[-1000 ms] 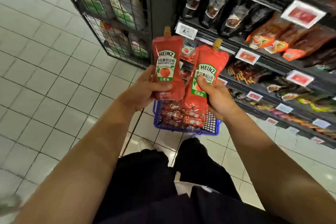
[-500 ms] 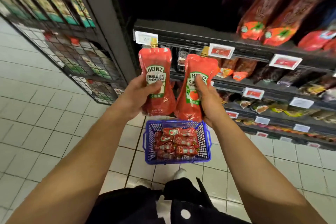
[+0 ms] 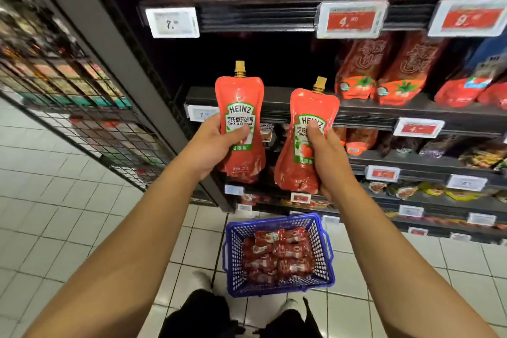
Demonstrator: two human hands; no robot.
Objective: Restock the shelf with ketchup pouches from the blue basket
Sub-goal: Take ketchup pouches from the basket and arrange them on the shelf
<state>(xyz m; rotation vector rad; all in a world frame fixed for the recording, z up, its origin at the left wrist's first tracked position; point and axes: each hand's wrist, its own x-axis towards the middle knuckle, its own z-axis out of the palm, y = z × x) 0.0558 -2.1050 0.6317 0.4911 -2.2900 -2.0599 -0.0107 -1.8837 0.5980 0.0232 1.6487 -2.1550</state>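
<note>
we're gripping a heinz ketchup pouch (image 3: pixel 239 129) in our left hand (image 3: pixel 212 145) and another pouch (image 3: pixel 304 145) in our right hand (image 3: pixel 326 156), both above the blue basket (image 3: pixel 233 263).

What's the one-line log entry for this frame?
left hand: holds pouch | right hand: holds pouch | basket: on floor, pouches inside | shelf gap: dark

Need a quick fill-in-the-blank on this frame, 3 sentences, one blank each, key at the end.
1. Each hand holds one red ketchup pouch: the left hand the upright one, the right hand the ____ one.
2. The brand printed on the left pouch is ____.
3. The blue basket sits on the ____ with more pouches inside.

Missing words: tilted; Heinz; floor
</note>
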